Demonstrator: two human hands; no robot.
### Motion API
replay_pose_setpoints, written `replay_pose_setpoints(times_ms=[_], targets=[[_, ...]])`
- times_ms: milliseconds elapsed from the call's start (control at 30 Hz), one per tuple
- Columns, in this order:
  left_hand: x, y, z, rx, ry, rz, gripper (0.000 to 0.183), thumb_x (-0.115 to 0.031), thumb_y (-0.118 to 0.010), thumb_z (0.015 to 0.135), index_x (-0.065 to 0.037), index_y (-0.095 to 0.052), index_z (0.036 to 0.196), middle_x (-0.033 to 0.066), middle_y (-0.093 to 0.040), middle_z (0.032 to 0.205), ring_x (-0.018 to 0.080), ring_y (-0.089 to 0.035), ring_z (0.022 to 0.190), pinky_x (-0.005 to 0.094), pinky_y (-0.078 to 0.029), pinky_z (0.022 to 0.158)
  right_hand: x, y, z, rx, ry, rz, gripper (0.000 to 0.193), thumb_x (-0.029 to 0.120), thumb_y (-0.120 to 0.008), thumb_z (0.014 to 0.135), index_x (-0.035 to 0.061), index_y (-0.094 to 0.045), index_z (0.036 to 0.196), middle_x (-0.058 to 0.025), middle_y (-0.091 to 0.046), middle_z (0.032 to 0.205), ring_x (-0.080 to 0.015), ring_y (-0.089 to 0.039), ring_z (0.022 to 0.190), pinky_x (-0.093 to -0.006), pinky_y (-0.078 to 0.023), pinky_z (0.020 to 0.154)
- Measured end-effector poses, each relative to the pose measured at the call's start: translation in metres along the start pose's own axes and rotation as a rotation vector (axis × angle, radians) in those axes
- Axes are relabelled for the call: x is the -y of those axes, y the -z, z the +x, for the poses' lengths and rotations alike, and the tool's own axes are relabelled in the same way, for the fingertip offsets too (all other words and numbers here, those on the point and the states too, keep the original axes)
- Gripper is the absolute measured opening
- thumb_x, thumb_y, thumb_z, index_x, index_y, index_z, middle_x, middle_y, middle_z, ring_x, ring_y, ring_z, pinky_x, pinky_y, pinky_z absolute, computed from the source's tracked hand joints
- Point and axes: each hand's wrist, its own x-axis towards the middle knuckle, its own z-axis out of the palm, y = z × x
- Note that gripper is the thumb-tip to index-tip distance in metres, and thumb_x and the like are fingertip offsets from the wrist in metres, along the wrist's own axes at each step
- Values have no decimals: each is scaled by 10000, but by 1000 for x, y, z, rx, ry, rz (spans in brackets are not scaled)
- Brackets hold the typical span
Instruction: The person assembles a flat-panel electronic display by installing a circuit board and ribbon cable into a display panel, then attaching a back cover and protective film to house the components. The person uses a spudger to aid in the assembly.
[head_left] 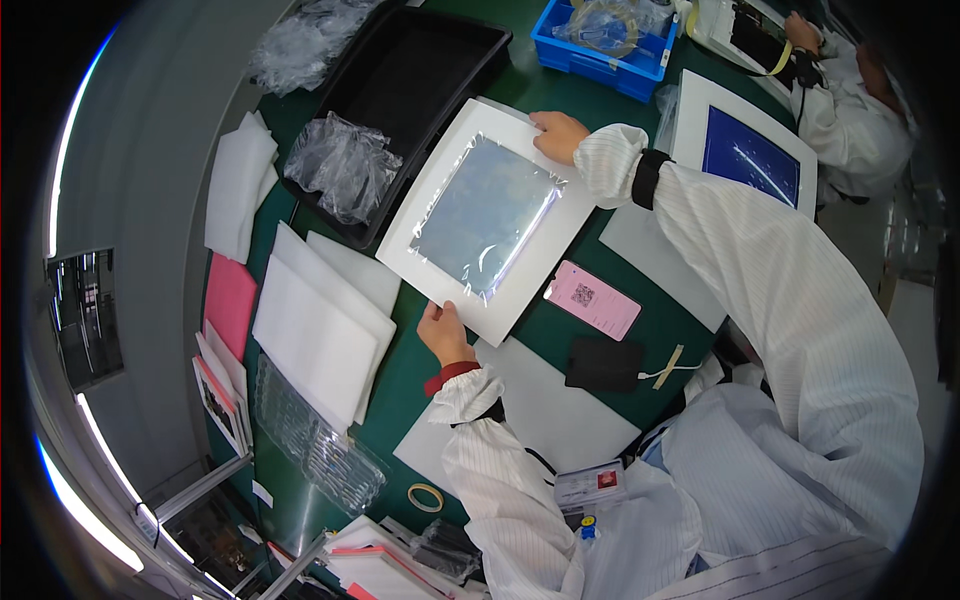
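Between my two hands is a white-framed display panel (487, 218), tilted, its grey screen covered with a shiny clear film. My left hand (444, 334) grips the frame's near edge, thumb on top and the fingers mostly hidden beneath. At the far right corner my right hand (560, 137) is closed on the frame, with its fingertips over the border. A pink-screened phone (592, 300) lies just right of the panel, showing a square code. Near the phone is a black power bank (604, 363) with a white cable.
A black tray (440, 70) holding crumpled clear plastic (343, 167) stands beyond the panel. White foam sheets (325, 320) lie left, near clear blister trays (310, 430) and a tape roll (426, 498). A blue bin (600, 70) and another panel (752, 150) stand right; a co-worker's hand (802, 33) is beyond.
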Motion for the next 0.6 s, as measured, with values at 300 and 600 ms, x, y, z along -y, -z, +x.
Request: replay_pose_setpoints(times_ms=[300, 600], targets=[[4, -2, 0, -1, -11, 35, 235, 13, -537, 816, 51, -587, 1043, -15, -540, 731, 59, -419, 573, 209, -324, 513, -3, -4, -6, 13, 35, -34, 449, 82, -480, 760, 55, -505, 1208, -156, -518, 1202, -313, -483, 1111, -323, -354, 965], [20, 3, 7, 34, -73, 56, 243, -3, -553, 819, 37, -588, 1057, -3, -553, 740, 74, -465, 591, 226, -373, 508, -14, -3, 1, 48, 34, 15, 483, 49, -498, 754, 47, -464, 1236, -160, -506, 1211, -296, -486, 1108, -319, -356, 964]])
